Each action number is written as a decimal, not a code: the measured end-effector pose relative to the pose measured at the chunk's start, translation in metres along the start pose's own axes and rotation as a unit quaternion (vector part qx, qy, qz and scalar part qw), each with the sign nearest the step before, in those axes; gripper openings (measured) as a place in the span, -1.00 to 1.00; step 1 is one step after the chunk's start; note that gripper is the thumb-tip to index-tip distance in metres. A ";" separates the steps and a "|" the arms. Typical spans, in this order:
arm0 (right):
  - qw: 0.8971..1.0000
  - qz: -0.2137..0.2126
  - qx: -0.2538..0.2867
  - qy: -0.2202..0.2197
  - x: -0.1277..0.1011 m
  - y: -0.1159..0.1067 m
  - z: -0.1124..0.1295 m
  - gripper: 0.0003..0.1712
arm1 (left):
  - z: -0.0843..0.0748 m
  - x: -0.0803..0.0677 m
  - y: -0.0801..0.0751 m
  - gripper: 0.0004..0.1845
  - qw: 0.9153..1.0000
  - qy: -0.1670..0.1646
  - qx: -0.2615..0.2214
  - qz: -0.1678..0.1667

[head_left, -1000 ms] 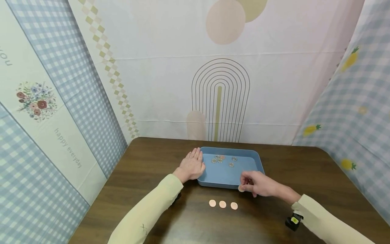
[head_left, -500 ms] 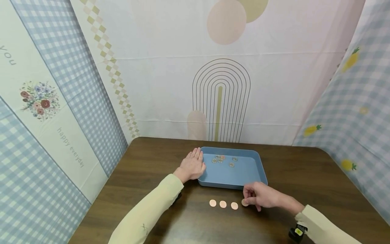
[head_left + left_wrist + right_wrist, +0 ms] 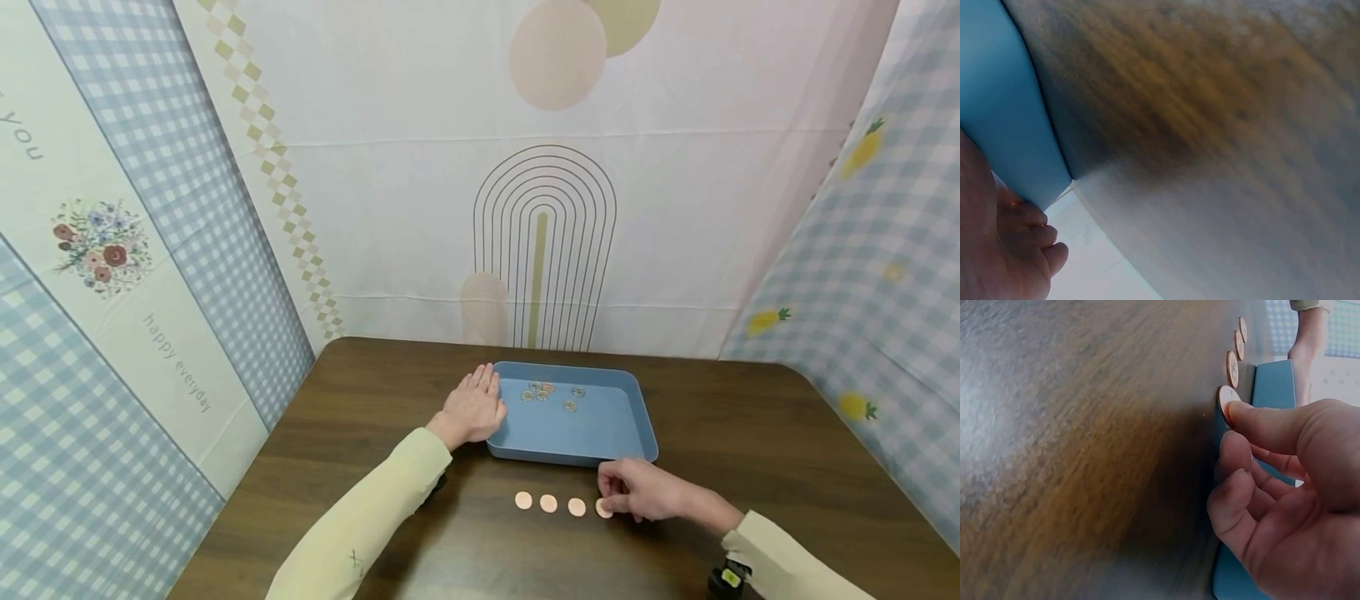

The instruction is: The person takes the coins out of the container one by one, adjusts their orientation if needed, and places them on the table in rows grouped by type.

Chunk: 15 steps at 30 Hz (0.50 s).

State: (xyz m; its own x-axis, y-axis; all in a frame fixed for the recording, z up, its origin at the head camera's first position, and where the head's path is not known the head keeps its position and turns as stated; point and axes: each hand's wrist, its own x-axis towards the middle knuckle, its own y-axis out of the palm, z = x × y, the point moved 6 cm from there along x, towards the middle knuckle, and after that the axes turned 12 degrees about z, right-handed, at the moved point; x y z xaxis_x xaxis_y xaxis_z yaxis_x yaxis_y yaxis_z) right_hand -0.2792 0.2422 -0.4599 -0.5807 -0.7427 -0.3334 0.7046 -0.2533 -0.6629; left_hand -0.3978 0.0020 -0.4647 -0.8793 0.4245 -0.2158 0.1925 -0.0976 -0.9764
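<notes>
Head view. My right hand [image 3: 637, 493] sits on the table [image 3: 750, 433] at about 5 o'clock from the blue tray [image 3: 647, 433], fingertips pinching or pressing the fourth copper coin [image 3: 603, 508] at the right end of a row; the other three coins [image 3: 549, 502] lie flat to its 9 o'clock, evenly spaced. My left hand [image 3: 474, 408] lies flat with straight fingers, palm down, against the tray's left wall at 9 o'clock, grasping nothing. A few loose coins [image 3: 551, 393] remain at the tray's far end.

Risk, as I judge it: lifting my fingers carelessly could drag the fourth coin out of line or knock it into its neighbour, which lies just beside it. A sticky fingertip could flip it.

Room: open table to 3 o'clock and toward me at 6 o'clock; the tray's near wall is close at 12 o'clock of the row.

Left wrist view. Blurred. My curled-looking fingertips [image 3: 1035, 240] show beside the tray wall [image 3: 1004, 125]; nothing is held.

Right wrist view. My thumb [image 3: 1272, 425] rests on the coin's [image 3: 1227, 399] edge, the coin flat or nearly flat on the wood; I cannot tell which. The tray rim [image 3: 1272, 384] stands just beside it, so a wide lift could bump that wall.
</notes>
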 end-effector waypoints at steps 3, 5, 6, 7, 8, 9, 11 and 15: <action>1.000 -0.003 -0.005 0.012 0.001 0.001 -0.001 -0.78 | 0.000 -0.001 0.000 -0.32 1.000 0.001 -0.001 0.000; 1.000 -0.005 -0.007 0.021 0.001 0.002 0.000 -0.77 | 0.000 -0.002 0.000 -0.32 1.000 0.002 0.000 0.000; 1.000 -0.006 -0.007 0.024 0.001 0.002 0.000 -0.76 | 0.000 -0.002 0.000 -0.32 1.000 0.002 0.000 0.001; 1.000 -0.006 -0.007 0.027 0.001 0.003 0.001 -0.76 | 0.000 -0.003 -0.001 -0.32 1.000 0.002 0.000 0.001; 1.000 -0.006 -0.007 0.029 0.001 0.003 0.002 -0.75 | 0.000 -0.003 -0.001 -0.33 1.000 0.002 0.001 0.000; 1.000 -0.005 -0.006 0.030 0.001 0.003 0.003 -0.75 | 0.000 -0.003 -0.001 -0.33 1.000 0.002 0.000 0.000; 1.000 0.000 0.000 0.030 0.001 0.004 0.005 -0.75 | 0.000 -0.004 -0.001 -0.33 1.000 0.003 -0.002 0.000; 1.000 0.015 0.011 0.025 -0.002 0.005 0.010 -0.77 | 0.001 -0.005 0.000 -0.33 1.000 0.005 -0.005 0.000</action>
State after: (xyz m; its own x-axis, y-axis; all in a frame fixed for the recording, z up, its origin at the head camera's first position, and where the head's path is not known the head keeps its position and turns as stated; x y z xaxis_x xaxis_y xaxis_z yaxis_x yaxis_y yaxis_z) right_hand -0.2705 0.2358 -0.4559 -0.5792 -0.7177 -0.3866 0.7302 -0.2459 -0.6375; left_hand -0.3935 -0.0007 -0.4637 -0.8745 0.4338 -0.2167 0.1981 -0.0883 -0.9762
